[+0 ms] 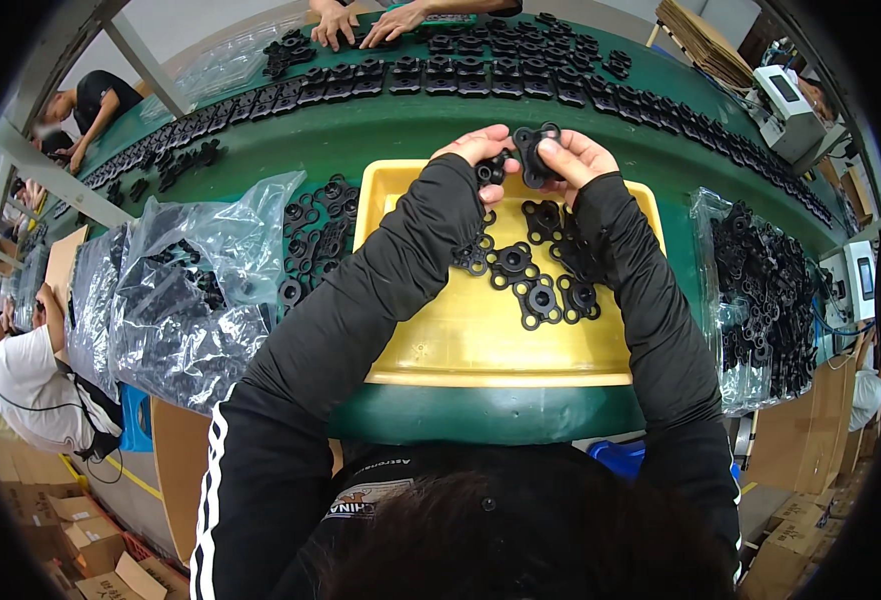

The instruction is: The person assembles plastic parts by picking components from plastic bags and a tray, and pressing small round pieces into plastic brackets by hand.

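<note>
Both hands grip black plastic part above yellow tray.

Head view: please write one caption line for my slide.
Both hands, left hand and right hand, hold a black plastic part above a yellow tray.

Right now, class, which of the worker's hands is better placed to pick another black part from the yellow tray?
Probably the left hand: it grips only a small piece, while the right hand holds the larger black part above the yellow tray.

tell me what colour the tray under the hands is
Yellow: the tray shows best in the head view, black plastic parts lying in it.
</note>
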